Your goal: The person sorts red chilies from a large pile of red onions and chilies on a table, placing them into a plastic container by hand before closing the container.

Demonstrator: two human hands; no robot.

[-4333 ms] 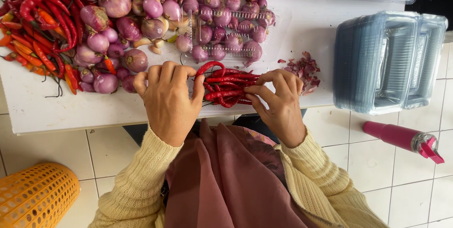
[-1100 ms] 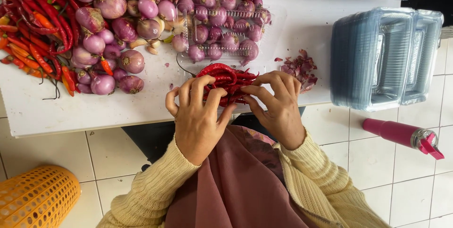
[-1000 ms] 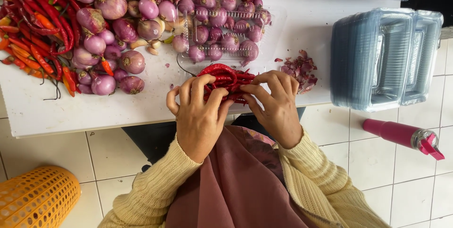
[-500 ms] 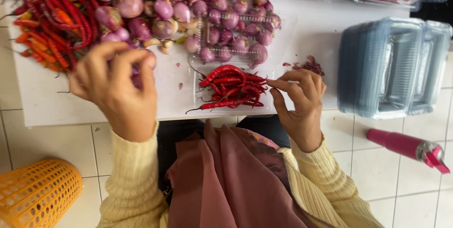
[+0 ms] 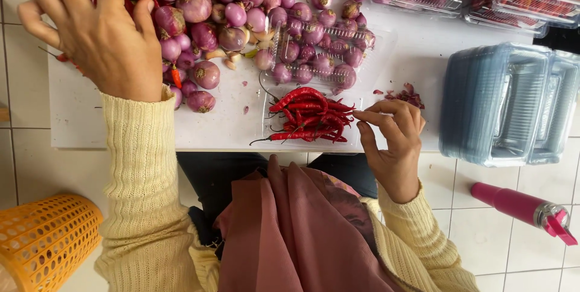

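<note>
A small bundle of red chillies (image 5: 311, 115) was laid in a clear tray (image 5: 356, 142) at the near edge of the white table (image 5: 90, 117). The tray's right side was touched by the right hand (image 5: 393, 141), fingers loosely curled and nothing gripped. The left hand (image 5: 99, 29) was stretched over the heap of shallots (image 5: 241, 8) and loose chillies, half open; whether anything was pinched beneath it could not be seen.

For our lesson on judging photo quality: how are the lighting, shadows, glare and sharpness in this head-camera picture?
Head view: soft, even light with faint shadows; the heap of red chillies and purple shallots look sharp; pale glare streaks the stacked clear plastic trays; the left hand is slightly soft at the fingers; the white table edges bow a little.
</note>
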